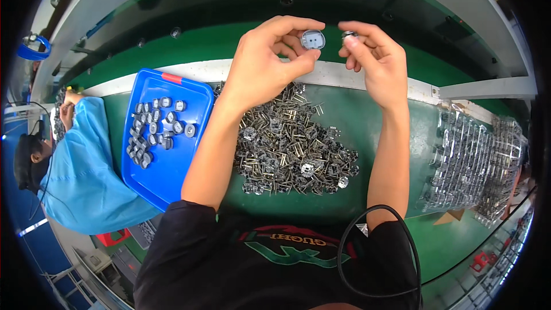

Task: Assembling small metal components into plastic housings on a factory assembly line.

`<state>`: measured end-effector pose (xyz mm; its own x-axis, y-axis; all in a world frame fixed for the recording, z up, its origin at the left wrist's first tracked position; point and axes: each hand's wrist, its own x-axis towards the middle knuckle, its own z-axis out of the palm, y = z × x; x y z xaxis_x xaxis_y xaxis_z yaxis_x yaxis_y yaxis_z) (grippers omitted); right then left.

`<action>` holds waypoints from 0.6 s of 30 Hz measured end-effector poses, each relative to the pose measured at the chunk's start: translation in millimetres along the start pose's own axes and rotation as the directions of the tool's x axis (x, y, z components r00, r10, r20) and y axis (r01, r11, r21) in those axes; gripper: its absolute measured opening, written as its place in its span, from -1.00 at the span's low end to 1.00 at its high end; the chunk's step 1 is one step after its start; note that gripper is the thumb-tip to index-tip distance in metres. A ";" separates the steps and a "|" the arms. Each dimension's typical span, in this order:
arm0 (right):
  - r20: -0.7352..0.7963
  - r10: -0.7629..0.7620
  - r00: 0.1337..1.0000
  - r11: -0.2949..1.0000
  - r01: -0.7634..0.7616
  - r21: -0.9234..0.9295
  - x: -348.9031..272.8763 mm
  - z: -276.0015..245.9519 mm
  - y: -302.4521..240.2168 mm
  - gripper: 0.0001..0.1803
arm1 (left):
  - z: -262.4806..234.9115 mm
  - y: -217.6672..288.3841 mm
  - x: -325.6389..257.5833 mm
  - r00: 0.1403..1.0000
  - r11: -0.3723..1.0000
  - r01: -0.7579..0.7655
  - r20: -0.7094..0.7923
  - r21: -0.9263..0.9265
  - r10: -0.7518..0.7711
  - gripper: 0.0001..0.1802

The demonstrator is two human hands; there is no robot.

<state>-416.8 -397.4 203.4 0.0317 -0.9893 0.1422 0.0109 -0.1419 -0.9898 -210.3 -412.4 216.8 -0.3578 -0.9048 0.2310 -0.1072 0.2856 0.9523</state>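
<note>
Raised over the far edge of the bench, my left hand (263, 63) pinches a round grey plastic housing (313, 40) by its rim, with two small dark holes showing in its face. Just to the right, my right hand (383, 66) grips a small dark round part (349, 34) between thumb and index finger. A gap separates the two pieces. Below my hands a large heap of metal-pinned parts (290, 146) covers the green bench between my forearms. In the blue tray (150, 182) to the left lie several grey round pieces (153, 128).
Beyond a white ledge (425, 87) runs a dark green strip with scattered small round pieces (175, 33). Stacked clear plastic trays (462, 158) stand at the right. A co-worker in blue (94, 166) sits at the left. A black cable (344, 241) loops by my right arm.
</note>
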 end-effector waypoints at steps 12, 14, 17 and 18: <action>0.016 -0.341 0.940 0.938 0.341 -0.061 -7.4 8.5 -19.8 -0.79 | 5.4 1.5 -0.5 0.999 0.997 0.015 0.047 -0.076 -0.011 -0.56; -0.018 -0.322 0.946 0.940 0.318 -0.126 -10.9 13.7 -30.1 -0.88 | 6.1 3.0 -1.7 0.998 0.996 0.024 0.057 -0.086 -0.020 -0.56; -0.016 -0.335 0.942 0.905 0.317 -0.282 -13.8 15.8 -36.6 -0.86 | 8.0 7.3 -3.7 0.996 0.992 0.060 0.072 -0.115 -0.052 -0.55; 0.002 -0.387 0.922 0.853 0.359 -0.378 -13.5 16.2 -37.8 -0.85 | 8.9 7.1 -4.0 0.997 0.993 0.039 0.072 -0.109 -0.032 -0.55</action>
<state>-401.5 -378.1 239.0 0.0272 -0.8573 0.5140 -0.3572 -0.4886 -0.7961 -217.9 -404.0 220.8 -0.4204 -0.8881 0.1859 -0.0196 0.2137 0.9767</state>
